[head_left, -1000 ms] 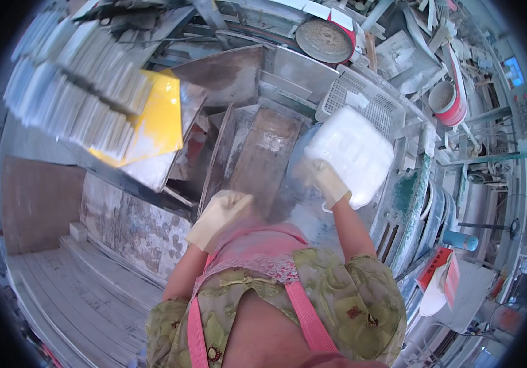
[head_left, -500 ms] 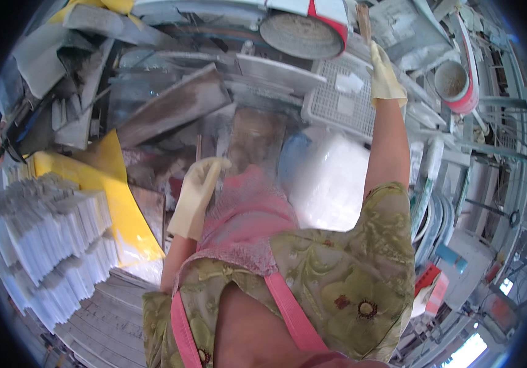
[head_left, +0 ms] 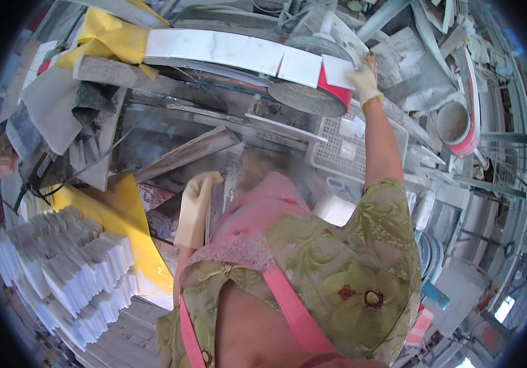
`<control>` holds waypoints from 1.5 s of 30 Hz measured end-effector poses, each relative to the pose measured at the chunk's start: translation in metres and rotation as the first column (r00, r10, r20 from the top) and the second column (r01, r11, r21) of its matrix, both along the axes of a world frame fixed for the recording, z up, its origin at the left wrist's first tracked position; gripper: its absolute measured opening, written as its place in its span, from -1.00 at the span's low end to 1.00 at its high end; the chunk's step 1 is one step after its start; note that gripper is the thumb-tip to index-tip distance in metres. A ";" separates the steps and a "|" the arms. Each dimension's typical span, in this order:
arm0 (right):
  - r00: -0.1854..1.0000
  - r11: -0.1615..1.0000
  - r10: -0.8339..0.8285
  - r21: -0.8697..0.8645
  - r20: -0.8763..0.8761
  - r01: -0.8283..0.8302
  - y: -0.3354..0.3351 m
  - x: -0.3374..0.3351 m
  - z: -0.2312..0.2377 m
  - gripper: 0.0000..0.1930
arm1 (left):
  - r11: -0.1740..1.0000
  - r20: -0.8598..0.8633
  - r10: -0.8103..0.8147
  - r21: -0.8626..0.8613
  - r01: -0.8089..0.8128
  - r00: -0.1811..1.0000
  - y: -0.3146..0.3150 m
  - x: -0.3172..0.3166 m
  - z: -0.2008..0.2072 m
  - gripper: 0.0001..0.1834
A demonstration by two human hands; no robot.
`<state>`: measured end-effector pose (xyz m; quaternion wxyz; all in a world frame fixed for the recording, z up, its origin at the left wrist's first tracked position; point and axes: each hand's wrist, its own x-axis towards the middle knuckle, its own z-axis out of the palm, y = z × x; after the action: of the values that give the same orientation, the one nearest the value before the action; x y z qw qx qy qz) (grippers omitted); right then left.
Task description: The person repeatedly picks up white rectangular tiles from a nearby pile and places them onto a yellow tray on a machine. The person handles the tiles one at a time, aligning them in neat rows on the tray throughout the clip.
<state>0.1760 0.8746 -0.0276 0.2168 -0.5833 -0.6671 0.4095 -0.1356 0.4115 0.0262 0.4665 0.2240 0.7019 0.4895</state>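
My right hand (head_left: 363,81), in a cream rubber glove, reaches far forward. Its fingers are closed at the right edge of a small white tile (head_left: 337,71) with a stone look, at the right end of a belt. More white grey-veined tiles (head_left: 214,48) lie in a row on that belt, left of the held one. A dusty round roller (head_left: 308,98) with a red belt edge (head_left: 337,93) sits beneath. My left hand (head_left: 197,191), gloved alike, hangs near my pink apron (head_left: 263,208) with its fingers curled together; nothing shows in it.
Stacks of thin white tiles (head_left: 76,264) stand at the left beside a yellow sheet (head_left: 122,214). A perforated plastic crate (head_left: 343,144) lies below the roller. A dusty plank (head_left: 186,153) slants across the middle. Another roller (head_left: 453,121) stands at the right.
The view has tipped upward, bringing the tile row on the belt into sight. My right hand has moved to the end tile and closed on its edge; my left hand stays near the apron.
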 end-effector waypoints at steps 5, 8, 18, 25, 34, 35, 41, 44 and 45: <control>0.978 0.980 0.197 -0.001 0.066 -0.197 -0.017 -0.001 0.028 -0.01 | 0.970 -0.013 -0.237 0.053 0.237 0.971 0.090 0.009 -0.001 -0.66; 0.993 0.997 0.075 -0.012 0.096 -0.074 -0.019 -0.022 0.025 -0.01 | 0.951 0.043 -0.273 0.165 0.263 0.961 0.124 0.023 0.008 -0.68; 0.988 0.996 0.032 0.078 0.151 -0.044 0.012 -0.013 -0.039 0.13 | 0.961 0.037 -0.248 0.132 0.241 0.968 0.131 0.035 0.017 -0.67; 0.968 0.887 0.209 0.389 0.138 -0.247 -0.010 -0.013 0.024 0.07 | 0.983 0.033 -0.148 0.118 0.143 0.988 0.111 0.028 0.015 -0.66; 0.562 0.579 0.542 0.207 0.626 -0.789 -0.052 -0.090 0.066 0.10 | 0.989 0.076 -0.105 0.111 0.096 0.992 0.108 0.033 0.021 -0.68; 0.555 0.604 0.497 0.194 0.667 -0.773 -0.050 -0.090 0.066 0.15 | 0.989 0.092 -0.084 0.125 0.072 0.992 0.106 0.033 0.020 -0.68; 0.612 0.635 0.448 0.249 0.652 -0.731 -0.043 -0.089 0.065 0.11 | 0.994 0.133 0.062 0.080 -0.074 0.989 0.094 0.033 0.007 -0.67; 0.642 0.677 0.478 0.214 0.600 -0.704 -0.042 -0.089 0.067 0.11 | 0.995 0.069 0.077 0.059 -0.081 0.995 0.094 0.035 0.003 -0.67; 0.620 0.695 0.493 0.153 0.610 -0.703 -0.041 -0.089 0.067 0.11 | 0.993 0.095 0.073 0.081 -0.081 0.993 0.095 0.036 0.004 -0.67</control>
<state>0.0874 0.8334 0.0392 -0.0184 -0.3558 -0.9228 0.1465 -0.0998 0.5065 0.0303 0.4690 0.1936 0.6663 0.5464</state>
